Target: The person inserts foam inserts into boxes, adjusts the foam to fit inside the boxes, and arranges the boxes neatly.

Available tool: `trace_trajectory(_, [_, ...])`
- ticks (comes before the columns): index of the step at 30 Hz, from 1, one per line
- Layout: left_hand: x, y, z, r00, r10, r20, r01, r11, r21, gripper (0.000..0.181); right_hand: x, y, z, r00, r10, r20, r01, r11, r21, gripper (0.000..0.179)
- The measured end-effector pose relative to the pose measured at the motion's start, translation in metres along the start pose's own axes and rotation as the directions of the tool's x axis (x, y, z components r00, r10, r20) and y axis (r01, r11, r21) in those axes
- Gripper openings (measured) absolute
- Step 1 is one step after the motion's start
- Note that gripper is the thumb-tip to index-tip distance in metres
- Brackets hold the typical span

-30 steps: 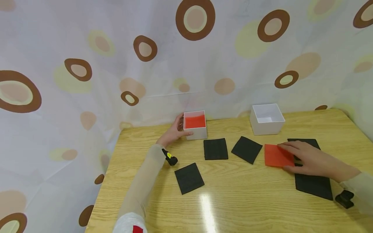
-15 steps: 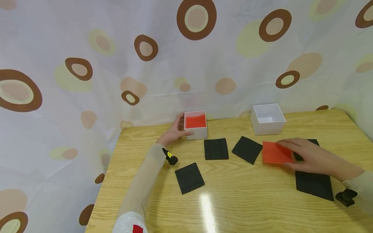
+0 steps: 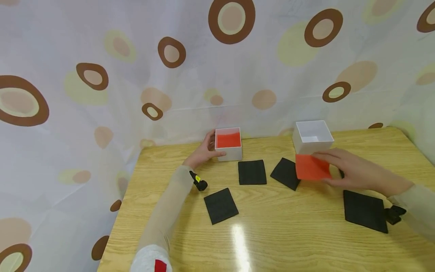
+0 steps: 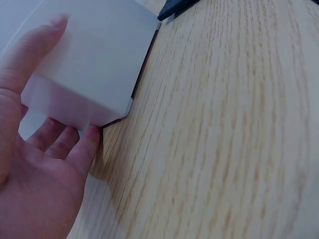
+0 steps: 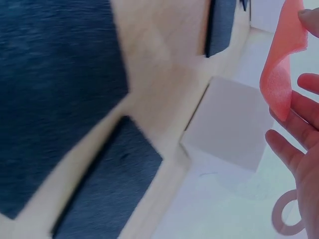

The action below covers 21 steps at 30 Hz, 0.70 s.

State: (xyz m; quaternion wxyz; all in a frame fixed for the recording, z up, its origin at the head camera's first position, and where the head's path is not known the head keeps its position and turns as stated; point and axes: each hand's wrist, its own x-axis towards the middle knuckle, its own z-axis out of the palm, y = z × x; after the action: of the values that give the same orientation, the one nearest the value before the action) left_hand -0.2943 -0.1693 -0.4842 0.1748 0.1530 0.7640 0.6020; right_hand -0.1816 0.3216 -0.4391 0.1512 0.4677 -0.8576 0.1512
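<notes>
My left hand [image 3: 202, 153] grips the left white box [image 3: 230, 154] at the back of the table, thumb on the front wall and fingers round the left side. Inside that box shows a red cloth piece [image 3: 229, 140]. On the right, my right hand [image 3: 355, 170] pinches a red cloth square [image 3: 310, 168] between thumb and fingers. In the right wrist view this cloth [image 5: 279, 69] bends into a curve, held up off the table. It overlaps a black square [image 3: 284, 173] and the foot of the right white box [image 3: 313, 146] in the head view.
More black squares lie on the wooden table [image 3: 272, 234]: one near the left box [image 3: 252, 172], one front left [image 3: 221, 206], one front right [image 3: 364, 211], and one mostly hidden behind my right hand. A patterned curtain [image 3: 190, 87] hangs behind the table.
My right hand has lifted the red cloth square off the right side and carried it leftward and back, toward the right white box. The left hand keeps its grip on its box.
</notes>
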Motion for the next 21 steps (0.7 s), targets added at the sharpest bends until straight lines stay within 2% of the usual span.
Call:
trace_trajectory(6, [-0.002,0.002,-0.001,1.0,-0.001,0.005,0.001,1.0,0.005,0.101,0.027,-0.001,-0.002,0.998,-0.055,-0.018,0.055,0.997,0.053,0.068])
trace_trajectory(16, [-0.001,0.004,0.0,1.0,0.008,0.007,-0.008,1.0,0.004,0.101,0.066,0.001,0.001,1.0,-0.031,-0.003,0.031,0.998,0.049,0.07])
trace_trajectory(21, [0.0,0.002,-0.001,1.0,0.02,0.008,-0.02,1.0,0.0,0.1,0.088,-0.002,0.004,0.999,-0.054,0.007,0.054,0.996,0.073,0.069])
